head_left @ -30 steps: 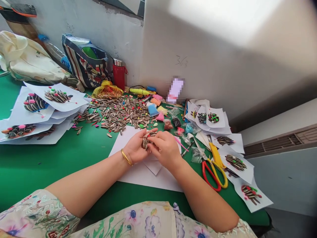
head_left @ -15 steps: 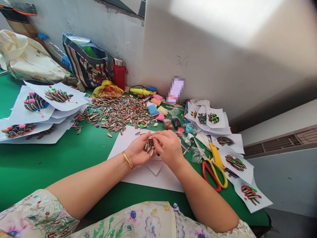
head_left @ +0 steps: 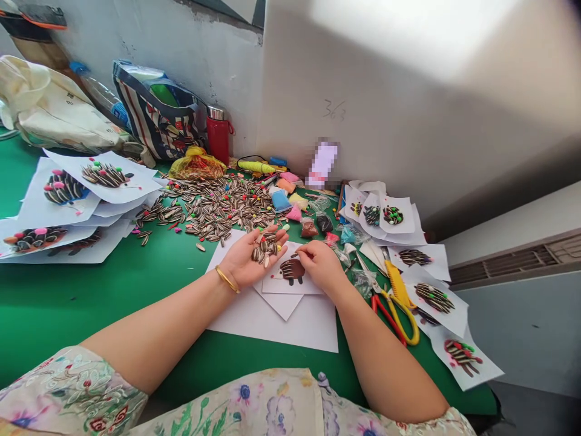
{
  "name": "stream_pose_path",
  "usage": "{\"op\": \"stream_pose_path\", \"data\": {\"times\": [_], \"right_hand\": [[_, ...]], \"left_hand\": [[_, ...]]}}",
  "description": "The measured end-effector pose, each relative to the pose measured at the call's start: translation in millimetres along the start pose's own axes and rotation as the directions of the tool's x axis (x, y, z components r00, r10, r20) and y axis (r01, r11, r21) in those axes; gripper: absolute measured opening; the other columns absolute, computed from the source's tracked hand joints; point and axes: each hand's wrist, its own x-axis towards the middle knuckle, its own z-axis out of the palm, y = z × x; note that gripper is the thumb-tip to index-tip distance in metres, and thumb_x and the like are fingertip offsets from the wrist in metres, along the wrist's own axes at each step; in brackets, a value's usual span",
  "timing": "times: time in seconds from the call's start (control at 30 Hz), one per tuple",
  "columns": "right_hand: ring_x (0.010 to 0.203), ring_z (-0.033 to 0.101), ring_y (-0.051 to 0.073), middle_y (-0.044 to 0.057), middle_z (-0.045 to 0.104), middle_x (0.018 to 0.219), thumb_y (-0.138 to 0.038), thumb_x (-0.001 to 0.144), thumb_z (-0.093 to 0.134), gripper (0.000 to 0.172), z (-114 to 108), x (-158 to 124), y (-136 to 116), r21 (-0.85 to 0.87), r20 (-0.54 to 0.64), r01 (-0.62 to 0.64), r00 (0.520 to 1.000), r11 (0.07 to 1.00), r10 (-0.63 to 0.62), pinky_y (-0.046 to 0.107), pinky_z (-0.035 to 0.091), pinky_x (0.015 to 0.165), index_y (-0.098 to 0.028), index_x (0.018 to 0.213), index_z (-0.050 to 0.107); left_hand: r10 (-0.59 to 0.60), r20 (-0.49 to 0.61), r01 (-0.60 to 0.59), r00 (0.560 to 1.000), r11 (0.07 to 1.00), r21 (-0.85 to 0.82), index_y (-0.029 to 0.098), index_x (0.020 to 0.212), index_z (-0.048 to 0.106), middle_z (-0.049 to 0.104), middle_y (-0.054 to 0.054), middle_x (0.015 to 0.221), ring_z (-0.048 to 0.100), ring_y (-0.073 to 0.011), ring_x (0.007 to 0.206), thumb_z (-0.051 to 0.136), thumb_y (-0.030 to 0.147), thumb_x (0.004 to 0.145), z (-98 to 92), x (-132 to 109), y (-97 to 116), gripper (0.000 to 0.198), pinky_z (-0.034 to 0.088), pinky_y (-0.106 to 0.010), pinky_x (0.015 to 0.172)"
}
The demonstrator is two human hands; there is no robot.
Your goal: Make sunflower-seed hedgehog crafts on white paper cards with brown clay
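Fingers (head_left: pixel 307 257) of our R hand (head_left: pixel 325 266) pinch 1 seed (head_left: pixel 295 255) at hedgehog pic (head_left: pixel 292 270); L hand (head_left: pixel 247 262), spread, holds more seeds (head_left: pixel 265 249); seed pile (head_left: pixel 222 207) far L.

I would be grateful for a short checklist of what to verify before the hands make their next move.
1. Left hand palm up with seeds in it: ok.
2. Right hand pinching a seed: seems ok; a small dark piece sticks out from its fingertips.
3. Card in view between the hands: ok; its brown animal figure shows.
4. Pinched piece touching the card: cannot tell from this angle.
5. Scissors well clear of the right forearm: not ok; the forearm overlaps the red handle in this view.
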Motion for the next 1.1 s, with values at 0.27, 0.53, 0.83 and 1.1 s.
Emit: {"op": "stream_pose_path", "data": {"times": [0.27,0.53,0.83,1.1], "right_hand": [[0.083,0.058,0.018,0.003,0.067,0.083,-0.018,0.090,0.051,0.023,2.6,0.3,-4.3,-0.019,0.074,0.038,0.997,0.999,-0.036,0.029,0.040,0.074,-0.021,0.083,0.073],[0.090,0.061,0.019,0.003,0.072,0.095,-0.016,0.089,0.054,0.024,1.9,-1.0,-1.9,-0.062,0.104,0.075,0.992,0.995,-0.068,0.030,0.043,0.080,-0.023,0.098,0.074],[0.086,0.061,0.019,0.003,0.071,0.089,-0.013,0.087,0.056,0.021,2.8,-0.6,-2.7,-0.071,0.122,0.087,0.989,0.994,-0.078,0.030,0.044,0.078,-0.023,0.091,0.074],[0.093,0.063,0.020,0.004,0.073,0.097,-0.014,0.087,0.058,0.021,4.5,-0.5,-0.7,-0.021,0.100,0.012,0.995,1.000,-0.010,0.033,0.047,0.083,-0.023,0.098,0.073]], "left_hand": [[-0.014,0.007,0.014,1.000,1.000,0.005,0.015,0.108,0.066,0.072,-0.013,0.109,0.068,-0.0246,0.109,0.037,0.031,0.102,1.1,-1.8,-1.6,0.034,0.057,-0.043,0.092],[-0.020,0.016,0.020,1.000,1.000,-0.009,0.014,0.113,0.065,0.072,-0.014,0.112,0.068,-0.0241,0.108,0.037,0.030,0.102,0.3,-1.1,-1.6,0.034,0.057,-0.043,0.092],[-0.020,0.027,0.021,0.999,1.000,-0.005,0.015,0.114,0.064,0.071,-0.014,0.114,0.067,-0.0243,0.110,0.038,0.030,0.102,-3.5,1.5,-1.5,0.033,0.057,-0.043,0.093],[-0.019,-0.025,0.020,1.000,1.000,0.022,0.013,0.104,0.065,0.072,-0.013,0.106,0.070,-0.0232,0.102,0.035,0.031,0.103,-3.8,2.6,-1.5,0.035,0.058,-0.043,0.089]]}}
